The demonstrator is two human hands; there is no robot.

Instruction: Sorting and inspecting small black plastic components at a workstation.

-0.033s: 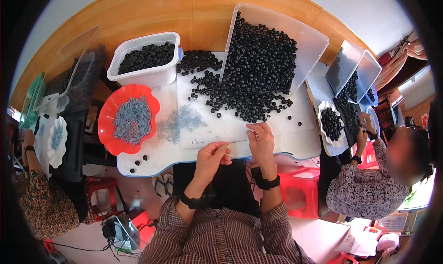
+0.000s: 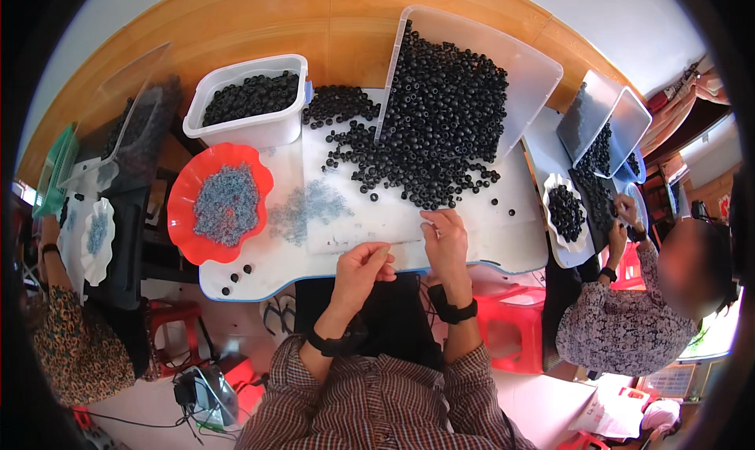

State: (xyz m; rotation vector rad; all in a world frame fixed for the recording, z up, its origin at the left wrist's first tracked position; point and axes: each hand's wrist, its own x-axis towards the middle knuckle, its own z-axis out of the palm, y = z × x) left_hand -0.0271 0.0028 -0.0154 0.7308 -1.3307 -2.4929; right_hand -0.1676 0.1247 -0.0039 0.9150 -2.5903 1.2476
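Observation:
My left hand is over the table's front edge, thumb and fingertips pinched together; whatever is between them is too small to make out. Just right of it and a little farther forward, my right hand has its fingers curled toward the thumb, and any piece in them is hidden. Beyond both hands spreads a heap of small black ring-like pieces, spilling from a tipped clear plastic bin. Left of my hands, a red scalloped dish holds many tiny bluish translucent pieces. More of these bluish bits lie scattered on the white table.
A white tub of black pieces stands at the back left. Several loose black pieces lie near the table's left front edge. Co-workers sit at both sides; the right one's hands are beside a white dish. A red stool stands below.

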